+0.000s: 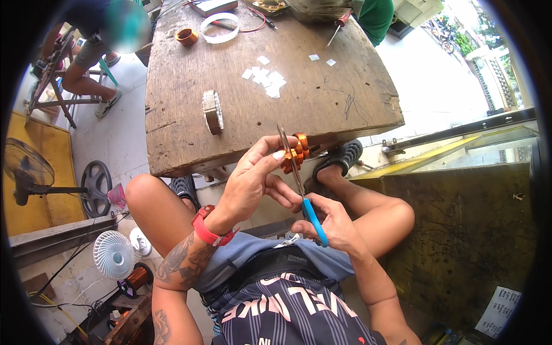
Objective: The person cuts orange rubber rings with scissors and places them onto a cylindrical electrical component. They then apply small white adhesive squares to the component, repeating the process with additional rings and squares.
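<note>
My left hand (253, 178) pinches a copper wire coil (294, 155) with several shiny orange lobes, just off the table's near edge. My right hand (330, 221) grips a pair of scissors (313, 221) by their blue handles. The scissor blades point up and away, passing across the coil beside my left fingertips; whether they touch it I cannot tell. Small white squares (270, 80) lie scattered on the wooden table (328, 103) beyond my hands. A metal ring with a pale edge (212, 112) stands upright on the near left of the table.
Farther back lie a white ring (220, 27), a small copper-wound ring (186, 37) and a red-handled screwdriver (339, 27). One person (92, 57) sits at the far left; a green sleeve (376, 22) shows at the back. Fans (114, 255) stand to my left.
</note>
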`<state>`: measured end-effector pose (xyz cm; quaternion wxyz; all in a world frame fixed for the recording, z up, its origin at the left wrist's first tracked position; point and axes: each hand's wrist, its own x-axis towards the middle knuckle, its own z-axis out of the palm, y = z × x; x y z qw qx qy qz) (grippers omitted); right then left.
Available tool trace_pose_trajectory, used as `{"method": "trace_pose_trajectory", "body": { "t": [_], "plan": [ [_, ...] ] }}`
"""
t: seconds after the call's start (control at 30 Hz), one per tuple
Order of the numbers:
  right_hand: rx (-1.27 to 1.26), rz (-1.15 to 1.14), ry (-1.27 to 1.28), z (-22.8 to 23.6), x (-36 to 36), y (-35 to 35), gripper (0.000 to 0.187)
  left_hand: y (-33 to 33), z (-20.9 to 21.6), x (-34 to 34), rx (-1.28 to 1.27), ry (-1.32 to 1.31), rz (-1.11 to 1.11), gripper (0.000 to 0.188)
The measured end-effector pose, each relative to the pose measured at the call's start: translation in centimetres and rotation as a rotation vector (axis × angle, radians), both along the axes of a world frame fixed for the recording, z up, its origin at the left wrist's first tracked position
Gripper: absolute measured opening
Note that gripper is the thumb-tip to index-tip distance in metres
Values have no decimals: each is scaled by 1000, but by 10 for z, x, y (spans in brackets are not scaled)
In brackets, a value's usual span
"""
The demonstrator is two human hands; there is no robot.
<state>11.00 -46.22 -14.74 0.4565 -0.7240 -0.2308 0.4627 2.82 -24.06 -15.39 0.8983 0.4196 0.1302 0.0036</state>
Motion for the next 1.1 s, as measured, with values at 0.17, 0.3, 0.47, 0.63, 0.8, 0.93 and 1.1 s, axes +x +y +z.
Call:
{"method": "trace_pose_trajectory", "body": {
  "t": [0.17,0.3,0.47,0.63,0.8,0.93,1.1],
  "plan": [
    [-33,-39,81,1,-2,2,47,1,0,0,-1,3,16,48],
    [-1,-73,112,-1,-3,3,45,2,-3,0,-31,15,14,49],
    [-61,-71,13,-7,-2,-2,45,4,-6,0,-139,8,35,51],
    [130,-198,-648,25,75,-29,54,9,-3,-3,-202,-8,39,54],
    [-240,-297,-975,45,187,-43,56,7,-3,-6,-247,-51,24,55],
    [-536,-247,-1157,25,247,-17,44,8,-3,-8,-248,-84,-12,56],
    [-347,-332,-1519,18,224,16,27,9,0,-10,-217,-82,-2,66]
  ]
}}
